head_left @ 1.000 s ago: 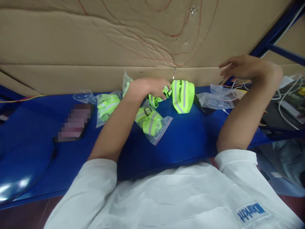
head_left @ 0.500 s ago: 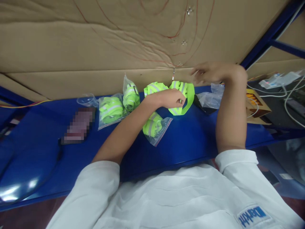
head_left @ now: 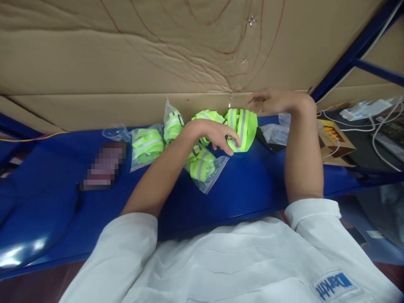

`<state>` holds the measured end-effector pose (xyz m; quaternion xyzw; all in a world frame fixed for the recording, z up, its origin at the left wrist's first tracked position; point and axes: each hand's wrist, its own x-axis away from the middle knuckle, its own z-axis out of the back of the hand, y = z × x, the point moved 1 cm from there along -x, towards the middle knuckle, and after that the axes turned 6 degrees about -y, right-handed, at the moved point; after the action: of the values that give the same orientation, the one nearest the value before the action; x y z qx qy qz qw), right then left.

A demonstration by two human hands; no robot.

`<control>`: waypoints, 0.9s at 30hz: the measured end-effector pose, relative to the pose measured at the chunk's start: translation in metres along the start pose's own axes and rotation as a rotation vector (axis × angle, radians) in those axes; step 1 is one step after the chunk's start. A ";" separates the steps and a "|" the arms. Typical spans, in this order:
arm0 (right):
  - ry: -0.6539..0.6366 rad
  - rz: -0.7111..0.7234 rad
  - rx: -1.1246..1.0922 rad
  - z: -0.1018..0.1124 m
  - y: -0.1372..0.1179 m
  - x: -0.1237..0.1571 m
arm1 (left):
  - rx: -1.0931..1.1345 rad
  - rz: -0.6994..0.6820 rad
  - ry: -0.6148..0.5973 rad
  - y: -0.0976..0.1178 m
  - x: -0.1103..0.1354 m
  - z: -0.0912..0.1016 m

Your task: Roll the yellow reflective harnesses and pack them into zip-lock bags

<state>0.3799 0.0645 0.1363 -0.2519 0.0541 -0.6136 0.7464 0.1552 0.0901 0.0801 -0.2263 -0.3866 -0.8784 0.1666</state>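
Observation:
My left hand (head_left: 216, 134) is open at the near left side of a loose bundle of neon-yellow reflective strap (head_left: 245, 126). Its thumb and fingers are apart, the fingertips at the bundle's edge; whether they press on it I cannot tell. Raised above the bundle's right side, my right hand (head_left: 273, 100) has its fingers stretched out and nothing in them. Another strap bundle (head_left: 210, 114) lies behind my left hand. Strap bundles in clear zip bags lie to the left: a bag (head_left: 147, 145), an upright bag (head_left: 173, 124), and a bag (head_left: 202, 166) beneath my left wrist.
The blue table (head_left: 243, 185) meets a cardboard wall (head_left: 126, 63) with red wires. Crumpled clear plastic (head_left: 276, 132) lies on a dark flat object right of the bundles. Further right are a yellow-brown box (head_left: 337, 139) and a white power strip (head_left: 366, 110). A blurred-out phone-shaped object (head_left: 105, 164) lies left.
My left hand has loosened from a closed grip on the right-hand bundle, fingers spreading and moving slightly left and down. The strap loop now sits closer to its bundle. My right hand shifted slightly left.

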 end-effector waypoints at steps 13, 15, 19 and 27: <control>0.049 0.438 -0.131 -0.004 -0.035 0.021 | 0.316 -0.699 0.915 0.003 0.051 0.027; 0.088 0.506 -0.116 -0.007 -0.046 0.023 | 0.312 -0.830 1.078 0.007 0.061 0.031; 0.201 0.575 -0.079 -0.016 -0.054 0.007 | 0.180 -1.044 1.255 0.014 0.075 0.039; -0.246 0.367 -0.036 -0.039 -0.025 -0.037 | 0.065 -1.209 1.483 0.013 0.104 0.050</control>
<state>0.3334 0.0847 0.1046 -0.3240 0.0185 -0.4312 0.8419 0.0870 0.1067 0.1726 0.6303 -0.2582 -0.7243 -0.1065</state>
